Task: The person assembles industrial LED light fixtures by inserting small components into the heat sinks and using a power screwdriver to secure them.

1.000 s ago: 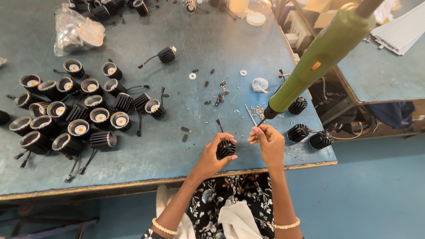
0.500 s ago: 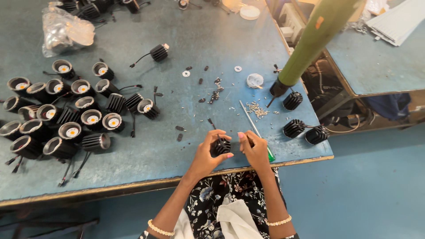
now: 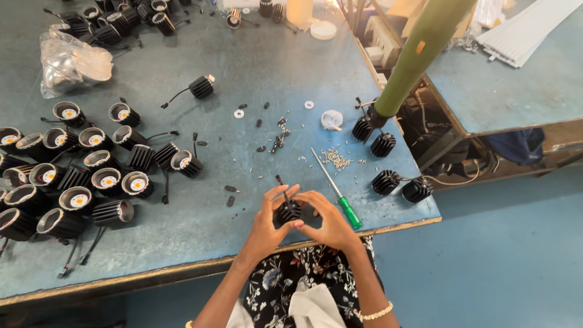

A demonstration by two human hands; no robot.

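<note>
My left hand and my right hand both grip a small black finned lamp body just above the near edge of the blue-grey table. A short black wire sticks up from the body between my fingers. A screwdriver with a green handle lies on the table just right of my right hand. A small pile of silver screws sits beyond it.
Several round lamp bodies with white centres crowd the left of the table. Three black finned bodies lie at the right edge. A thick green hanging tool slants down at the right. A crumpled plastic bag lies far left.
The screwdriver left my right hand and now lies on the table. Both hands have closed around the finned body near the table edge.
</note>
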